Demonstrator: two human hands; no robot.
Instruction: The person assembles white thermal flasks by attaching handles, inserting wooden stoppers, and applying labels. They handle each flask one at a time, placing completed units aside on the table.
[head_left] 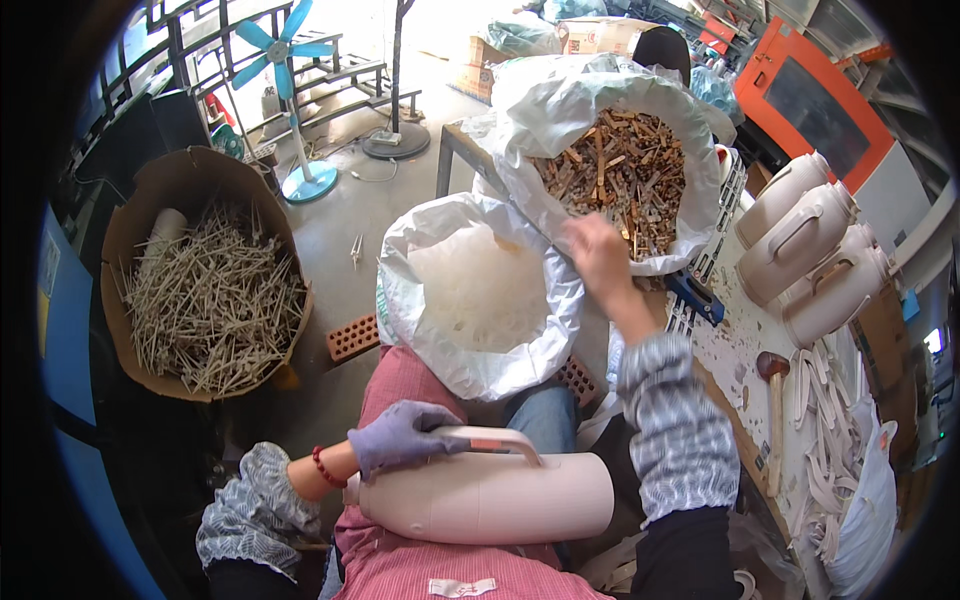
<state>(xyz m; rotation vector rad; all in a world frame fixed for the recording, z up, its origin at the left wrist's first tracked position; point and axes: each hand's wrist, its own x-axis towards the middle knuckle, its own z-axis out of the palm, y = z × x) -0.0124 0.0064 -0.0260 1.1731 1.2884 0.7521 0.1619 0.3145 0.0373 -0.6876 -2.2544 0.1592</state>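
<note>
- Here, in the head view, the left hand (400,436), in a purple glove, is closed around the curved handle (492,441) of a pale pink flask body (485,498).
- The flask body lies across the person's lap on its side, long axis running left to right; its open, flat end faces the person's right, the narrower neck end sits under the gloved hand, and the handle is on top.
- The right hand (598,252) is bare and blurred, reaching over the rim of a white sack of brown pieces (620,170); whether its fingers hold anything cannot be told.
- Between the knees stands a white sack of pale parts (480,290).
- To the left, a cardboard tub of thin sticks (210,290).
- On the bench at right lie more pale flask bodies (810,255) and a mallet (774,400).
</note>
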